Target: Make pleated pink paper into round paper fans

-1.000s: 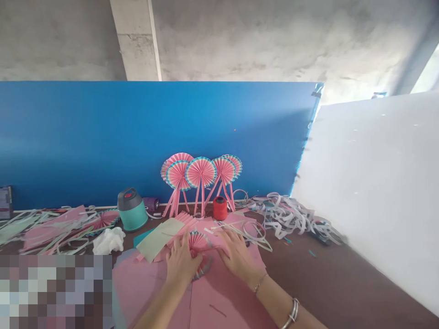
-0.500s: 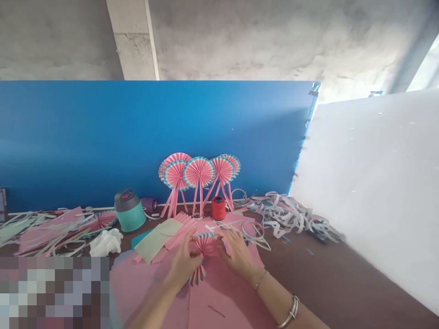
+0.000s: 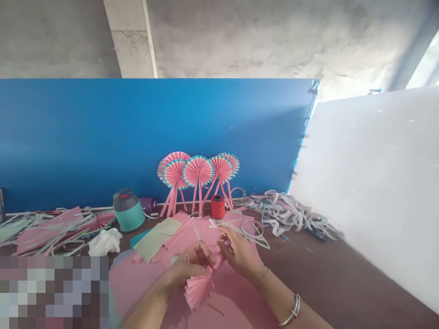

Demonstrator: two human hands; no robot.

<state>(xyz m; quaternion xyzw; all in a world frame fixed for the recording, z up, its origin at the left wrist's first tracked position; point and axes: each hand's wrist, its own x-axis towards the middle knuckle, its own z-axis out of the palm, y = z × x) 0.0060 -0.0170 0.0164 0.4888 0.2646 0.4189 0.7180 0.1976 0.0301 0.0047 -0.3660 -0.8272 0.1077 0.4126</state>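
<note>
Concrete ceiling and beam overhead; blue board (image 3: pixel 137 137) along the back of a brown work table (image 3: pixel 318 278), white board (image 3: pixel 363 183) closing the right side.

Subject: a pleated pink paper fan (image 3: pixel 200 288), held in the air above a pink paper sheet (image 3: pixel 144 281), not resting on it. Long axis runs diagonally: gathered end up and to the right, at the hands; spread pleats pointing down and left, toward the wearer.

Left hand (image 3: pixel 187 267): fingers curled over the gathered end, clenching it. Right hand (image 3: pixel 238 256): just beside the left, fingertips (image 3: pixel 222 243) closed in at the upper side of the gather; whether they grip paper cannot be told. Bracelets (image 3: pixel 293 310) on the right wrist.

Surroundings: sage-green card (image 3: pixel 156 240) and a further pleated pink strip (image 3: pixel 180 228) just ahead of the hands. Farther back, rosette fans on pink sticks (image 3: pixel 198 171) stand against the blue board, beside a red thread spool (image 3: pixel 217 207) and a teal flask (image 3: pixel 128 210). Tangled white paper strips (image 3: pixel 284 210) lie to the right; crumpled white tissue (image 3: pixel 104 242) to the left.
</note>
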